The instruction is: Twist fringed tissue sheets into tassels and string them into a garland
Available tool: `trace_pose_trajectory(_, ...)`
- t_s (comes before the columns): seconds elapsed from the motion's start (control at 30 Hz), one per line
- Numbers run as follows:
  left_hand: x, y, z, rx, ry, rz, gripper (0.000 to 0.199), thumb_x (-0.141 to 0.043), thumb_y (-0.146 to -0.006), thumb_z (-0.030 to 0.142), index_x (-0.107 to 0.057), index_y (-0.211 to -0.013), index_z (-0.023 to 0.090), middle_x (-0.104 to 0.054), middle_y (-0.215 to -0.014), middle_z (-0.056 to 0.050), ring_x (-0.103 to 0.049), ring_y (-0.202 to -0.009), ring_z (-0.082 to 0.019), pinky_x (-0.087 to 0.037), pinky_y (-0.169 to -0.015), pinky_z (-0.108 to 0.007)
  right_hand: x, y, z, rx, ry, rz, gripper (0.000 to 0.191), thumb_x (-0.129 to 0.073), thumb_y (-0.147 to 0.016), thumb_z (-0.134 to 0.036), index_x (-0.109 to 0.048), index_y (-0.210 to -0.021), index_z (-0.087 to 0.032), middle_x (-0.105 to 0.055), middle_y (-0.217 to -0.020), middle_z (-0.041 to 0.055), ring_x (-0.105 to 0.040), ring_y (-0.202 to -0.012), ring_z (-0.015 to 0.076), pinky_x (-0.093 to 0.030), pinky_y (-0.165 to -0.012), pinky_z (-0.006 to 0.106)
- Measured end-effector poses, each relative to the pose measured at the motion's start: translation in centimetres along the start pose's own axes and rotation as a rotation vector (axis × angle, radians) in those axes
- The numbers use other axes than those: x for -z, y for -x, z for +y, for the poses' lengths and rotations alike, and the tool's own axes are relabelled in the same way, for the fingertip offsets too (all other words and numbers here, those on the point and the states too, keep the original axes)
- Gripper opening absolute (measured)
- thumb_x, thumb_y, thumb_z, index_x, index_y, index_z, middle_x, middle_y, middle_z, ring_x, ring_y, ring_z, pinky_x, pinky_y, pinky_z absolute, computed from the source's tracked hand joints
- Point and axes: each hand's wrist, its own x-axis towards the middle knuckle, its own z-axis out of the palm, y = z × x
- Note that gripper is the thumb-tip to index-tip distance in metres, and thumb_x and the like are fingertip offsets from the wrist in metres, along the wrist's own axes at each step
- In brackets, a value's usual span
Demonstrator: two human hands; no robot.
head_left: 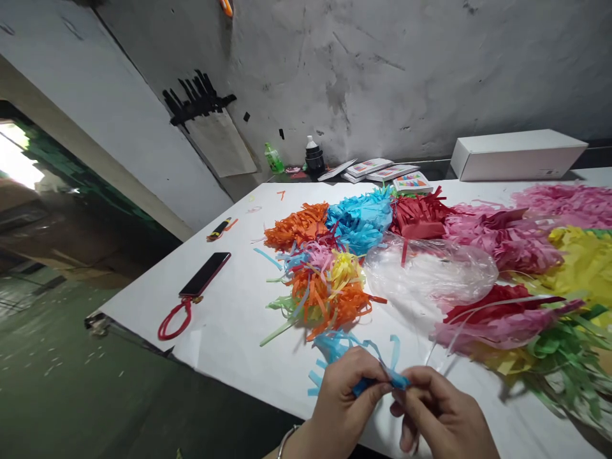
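Between my two hands, near the table's front edge, is a blue tissue-paper tassel (pixel 335 344) with cut fringe strips. My left hand (pixel 351 389) is closed around its gathered part, fringe spilling out to the left. The fingertips of my right hand (pixel 435 408) pinch the twisted end of the same tassel, close to my left fingertips. Just beyond lies a mixed heap of orange, yellow, pink and green paper strips (pixel 329 287). To the right, a strung bunch of red, pink, yellow and green tassels (pixel 511 325) trails a thin white ribbon (pixel 449 338).
Orange (pixel 296 226), blue (pixel 361 220), red (pixel 418 213), pink (pixel 502 236) and yellow (pixel 581 258) fringe piles cover the table's middle and right, around a clear plastic bag (pixel 430 271). A phone (pixel 205 274) and a box cutter (pixel 218 229) lie left. A white box (pixel 519 155) stands behind.
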Motion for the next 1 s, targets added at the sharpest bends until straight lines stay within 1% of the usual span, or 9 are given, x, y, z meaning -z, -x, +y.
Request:
trace_pose_trajectory(0.07,0.0,0.1,0.0,-0.049,-0.011,-0.008,0.008,-0.063,-0.094,0.018,-0.064,-0.086,0.020,-0.069,-0.077,-0.004,-0.063,-0.075,-0.016,-0.048,-0.071,-0.027,0.3,-0.5,0.0,-0.108,-0.179,-0.141,0.054,-0.066,-0.081,-0.068,-0.062,-0.108,-0.020,-0.070,-0.067,0.0015,-0.065,-0.047,0.0158,-0.049,-0.050,0.024)
trace_pose_trajectory(0.17,-0.1,0.3,-0.2,-0.114,-0.059,-0.020,0.008,-0.062,-0.093,0.013,-0.063,-0.090,0.021,-0.070,-0.079,-0.004,-0.064,-0.075,-0.016,-0.049,-0.074,-0.029,0.4,-1.0,0.0,-0.137,-0.247,-0.239,0.056,-0.066,-0.080,-0.070,-0.061,-0.100,-0.017,-0.069,-0.070,0.0039,-0.064,-0.047,0.0152,-0.047,-0.048,0.024)
trace_pose_trajectory(0.33,-0.1,0.6,-0.8,-0.181,-0.213,-0.086,0.015,-0.055,-0.092,0.007,-0.059,-0.095,0.021,-0.069,-0.084,-0.006,-0.064,-0.081,-0.019,-0.047,-0.078,-0.033,-0.2,-0.8,-0.4,0.007,-0.004,-0.059,0.045,-0.060,-0.086,-0.064,-0.060,-0.084,-0.019,-0.063,-0.062,0.0000,-0.058,-0.050,0.0125,-0.040,-0.048,0.021)
trace_pose_trajectory(0.43,-0.1,0.7,-1.2,-0.219,-0.222,-0.121,0.015,-0.049,-0.094,0.008,-0.055,-0.099,0.021,-0.068,-0.085,-0.006,-0.062,-0.081,-0.019,-0.046,-0.078,-0.033,-0.1,-1.0,-0.5,0.081,0.139,-0.031,0.039,-0.057,-0.089,-0.058,-0.057,-0.077,-0.020,-0.054,-0.058,-0.0029,-0.051,-0.051,0.0109,-0.035,-0.048,0.021)
trace_pose_trajectory(0.53,-0.2,0.7,-1.7,-0.169,-0.199,-0.086,0.011,-0.047,-0.097,0.013,-0.053,-0.098,0.021,-0.065,-0.086,-0.006,-0.060,-0.080,-0.019,-0.046,-0.075,-0.031,0.4,-1.6,-0.2,0.073,0.044,-0.053,0.039,-0.061,-0.087,-0.058,-0.057,-0.077,-0.021,-0.047,-0.065,-0.0039,-0.047,-0.054,0.0103,-0.037,-0.047,0.020)
trace_pose_trajectory(0.7,-0.9,0.9,-2.5,0.033,0.015,0.031,0.014,-0.040,-0.104,0.025,-0.051,-0.095,0.021,-0.061,-0.083,-0.004,-0.059,-0.073,-0.015,-0.048,-0.068,-0.025,1.0,-2.6,1.0,-0.054,-0.218,-0.248,0.045,-0.075,-0.076,-0.060,-0.053,-0.077,-0.020,-0.048,-0.074,-0.0048,-0.048,-0.046,0.0069,-0.042,-0.041,0.021)
trace_pose_trajectory(0.77,-1.0,0.9,-2.7,0.074,0.048,0.060,0.016,-0.042,-0.104,0.029,-0.053,-0.095,0.021,-0.060,-0.082,-0.003,-0.059,-0.072,-0.014,-0.048,-0.067,-0.024,1.0,-2.9,1.5,-0.089,-0.249,-0.204,0.047,-0.077,-0.073,-0.060,-0.054,-0.076,-0.020,-0.048,-0.067,-0.0060,-0.048,-0.042,0.0072,-0.043,-0.039,0.021)
trace_pose_trajectory(0.87,-0.9,0.7,-2.6,0.013,-0.032,0.011,0.012,-0.055,-0.099,0.032,-0.058,-0.102,0.021,-0.063,-0.088,-0.005,-0.061,-0.079,-0.017,-0.049,-0.071,-0.027,0.9,-3.2,1.9,-0.080,-0.265,-0.083,0.045,-0.075,-0.076,-0.060,-0.057,-0.075,-0.020,-0.042,-0.054,-0.0081,-0.046,-0.040,0.0085,-0.043,-0.038,0.020)
trace_pose_trajectory(1.0,-0.8,0.1,-2.2,-0.072,-0.161,-0.049,0.006,-0.060,-0.094,0.021,-0.064,-0.099,0.021,-0.064,-0.089,-0.006,-0.062,-0.085,-0.019,-0.049,-0.077,-0.029,0.8,-3.5,1.9,-0.016,-0.291,-0.029,0.044,-0.077,-0.075,-0.058,-0.058,-0.071,-0.018,-0.046,-0.061,-0.0063,-0.047,-0.041,0.0072,-0.043,-0.036,0.019)
